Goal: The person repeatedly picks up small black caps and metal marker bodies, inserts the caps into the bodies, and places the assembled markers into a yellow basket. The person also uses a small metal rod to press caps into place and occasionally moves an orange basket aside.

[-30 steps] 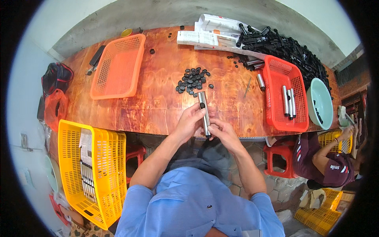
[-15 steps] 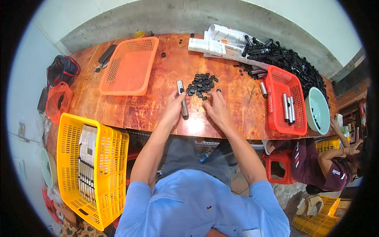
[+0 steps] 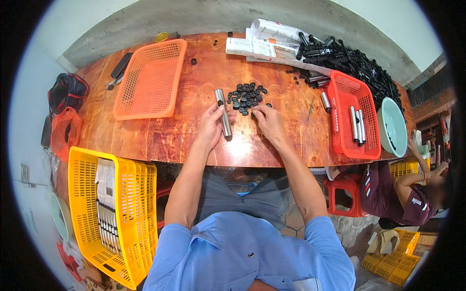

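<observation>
A silver metal tube (image 3: 224, 119) with a dark lower end is gripped in my left hand (image 3: 211, 123), standing aslant over the table. A small black part shows on the tube by my thumb. Just beyond, small black plastic caps (image 3: 246, 97) lie in a loose pile on the wood. My right hand (image 3: 269, 125) is at the near right edge of this pile, thumb and fingertips drawn together. What they pinch, if anything, is too small to make out. One black cap (image 3: 269, 105) lies right by its knuckles.
An orange basket (image 3: 119, 116) stands left on the table (image 3: 194, 92). At right are a red basket (image 3: 340, 151) with silver tubes, a green basin (image 3: 402, 131) and a heap of black parts (image 3: 359, 68). A yellow crate (image 3: 138, 203) stands lower left; a person (image 3: 395, 194) sits at right.
My right hand's fingers have come together from a looser spread at the pile's edge. My left hand still holds the tube. The whole view has shifted slightly.
</observation>
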`<state>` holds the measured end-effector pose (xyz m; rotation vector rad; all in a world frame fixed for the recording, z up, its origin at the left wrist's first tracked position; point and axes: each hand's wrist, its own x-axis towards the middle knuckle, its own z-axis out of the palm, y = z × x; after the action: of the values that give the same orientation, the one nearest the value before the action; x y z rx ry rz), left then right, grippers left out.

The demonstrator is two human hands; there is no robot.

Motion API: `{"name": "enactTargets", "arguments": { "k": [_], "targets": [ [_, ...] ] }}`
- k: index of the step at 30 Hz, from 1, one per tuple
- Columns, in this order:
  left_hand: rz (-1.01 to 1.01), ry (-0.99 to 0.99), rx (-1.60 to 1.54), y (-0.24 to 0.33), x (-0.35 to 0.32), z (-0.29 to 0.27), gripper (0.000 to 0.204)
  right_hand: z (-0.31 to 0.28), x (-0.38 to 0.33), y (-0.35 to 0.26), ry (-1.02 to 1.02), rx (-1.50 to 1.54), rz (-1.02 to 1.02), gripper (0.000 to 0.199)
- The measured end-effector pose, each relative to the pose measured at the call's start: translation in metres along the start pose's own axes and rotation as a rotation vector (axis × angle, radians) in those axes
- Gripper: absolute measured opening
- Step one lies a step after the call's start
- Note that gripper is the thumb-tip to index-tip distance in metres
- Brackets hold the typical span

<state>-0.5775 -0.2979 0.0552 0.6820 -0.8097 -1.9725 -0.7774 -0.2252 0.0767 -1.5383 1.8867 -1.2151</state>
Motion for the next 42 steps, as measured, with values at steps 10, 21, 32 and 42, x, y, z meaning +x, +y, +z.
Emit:
{"name": "enactTargets", "arguments": {
  "k": [10,21,32,42],
  "targets": [
    [-0.050,-0.110,-0.214,0.006,0.010,-0.002,0.037,-0.007,-0.003,0.014,0.010,0.088,0.094,0.024],
    [-0.122,-0.185,-0.131,0.009,0.006,0.002,0.034,-0.019,-0.006,-0.005,-0.178,-0.122,-0.027,0.025],
    [-0.191,-0.235,-0.106,0.006,0.004,-0.001,0.050,-0.009,0.001,-0.042,0.006,0.023,-0.212,0.024],
    [-0.164,-0.291,-0.054,0.007,0.002,0.005,0.055,0.018,0.013,-0.051,0.017,-0.061,-0.426,0.025]
  ]
}}
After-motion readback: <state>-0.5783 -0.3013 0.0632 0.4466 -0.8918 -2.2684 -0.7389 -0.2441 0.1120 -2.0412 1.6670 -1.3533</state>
